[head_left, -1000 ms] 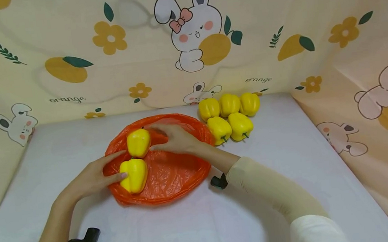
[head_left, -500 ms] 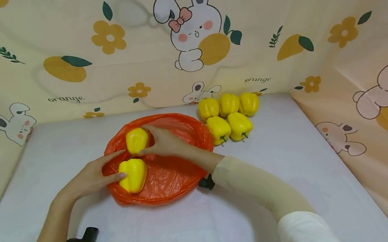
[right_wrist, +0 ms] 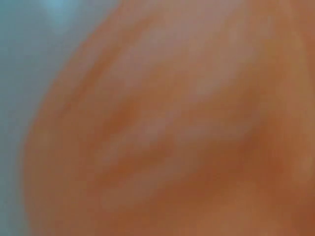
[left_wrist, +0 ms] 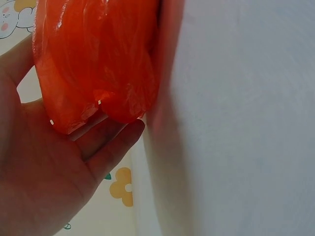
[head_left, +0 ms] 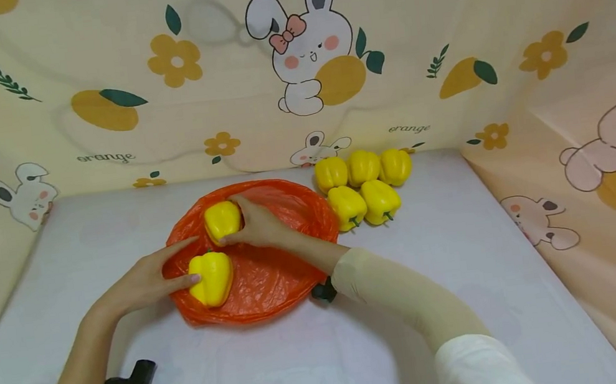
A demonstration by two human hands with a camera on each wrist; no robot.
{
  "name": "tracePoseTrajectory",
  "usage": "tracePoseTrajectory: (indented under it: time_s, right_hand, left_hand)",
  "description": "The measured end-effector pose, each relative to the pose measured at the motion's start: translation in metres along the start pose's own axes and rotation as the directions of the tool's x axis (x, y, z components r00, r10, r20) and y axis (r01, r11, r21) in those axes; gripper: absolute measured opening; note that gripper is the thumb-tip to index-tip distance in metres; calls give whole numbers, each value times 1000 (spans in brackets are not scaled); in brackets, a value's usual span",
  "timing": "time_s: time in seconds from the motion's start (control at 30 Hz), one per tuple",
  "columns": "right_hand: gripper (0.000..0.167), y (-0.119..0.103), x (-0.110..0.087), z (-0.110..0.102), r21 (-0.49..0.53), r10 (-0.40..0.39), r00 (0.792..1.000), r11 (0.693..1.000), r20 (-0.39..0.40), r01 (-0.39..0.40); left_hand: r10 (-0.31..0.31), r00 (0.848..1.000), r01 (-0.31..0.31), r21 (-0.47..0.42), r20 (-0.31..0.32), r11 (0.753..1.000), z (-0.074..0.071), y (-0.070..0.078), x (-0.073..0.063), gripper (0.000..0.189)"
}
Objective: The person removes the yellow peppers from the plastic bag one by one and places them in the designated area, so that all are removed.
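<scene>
A yellow bell pepper (head_left: 223, 222) in the open orange-red plastic bag (head_left: 277, 270) is gripped between thumb and fingers of my right hand (head_left: 262, 223). A second yellow bell pepper (head_left: 212, 279) lies just in front of it, inside the bag. My left hand (head_left: 150, 275) holds the bag's left side, thumb over the rim with its tip at the nearer pepper. In the left wrist view, several fingers (left_wrist: 110, 147) of that hand lie along the outside of the bag (left_wrist: 113, 54). Blurred orange plastic (right_wrist: 147, 147) fills most of the right wrist view.
Several more yellow bell peppers (head_left: 363, 167) stand in two rows right behind the bag, at the back of the white-covered table (head_left: 281, 370). A cloth backdrop (head_left: 410, 37) with rabbits and oranges rises behind and at the right. Black wrist devices (head_left: 136, 379) sit at both forearms.
My right hand has moved left and closed its fingers round the rear pepper, which has tilted and shifted slightly right. The left hand has stayed at the bag's side.
</scene>
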State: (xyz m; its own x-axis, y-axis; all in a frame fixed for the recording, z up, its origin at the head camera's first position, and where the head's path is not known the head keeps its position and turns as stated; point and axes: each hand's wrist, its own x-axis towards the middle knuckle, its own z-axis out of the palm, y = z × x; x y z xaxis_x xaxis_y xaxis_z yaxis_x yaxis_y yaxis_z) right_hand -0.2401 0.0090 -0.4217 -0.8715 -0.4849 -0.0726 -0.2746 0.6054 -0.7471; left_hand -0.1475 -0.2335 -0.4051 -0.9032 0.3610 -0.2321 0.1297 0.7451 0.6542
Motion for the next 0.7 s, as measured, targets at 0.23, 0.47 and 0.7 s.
tracePoseTrajectory:
  time_s: [0.23, 0.47, 0.7]
  right_hand:
    - [89, 4, -10, -7, 22, -44, 999, 999, 27, 43]
    - [87, 7, -21, -15, 42, -80, 996, 996, 31, 79]
    - [85, 12, -29, -30, 77, -134, 990, 988, 39, 131]
  left_hand:
    - [3, 1000, -3, 2, 4, 1000, 1, -1, 0, 87]
    - [-4, 1000, 4, 5, 6, 1000, 1, -2, -1, 88]
    - [-11, 1000, 11, -7, 7, 1000, 2, -1, 2, 88]
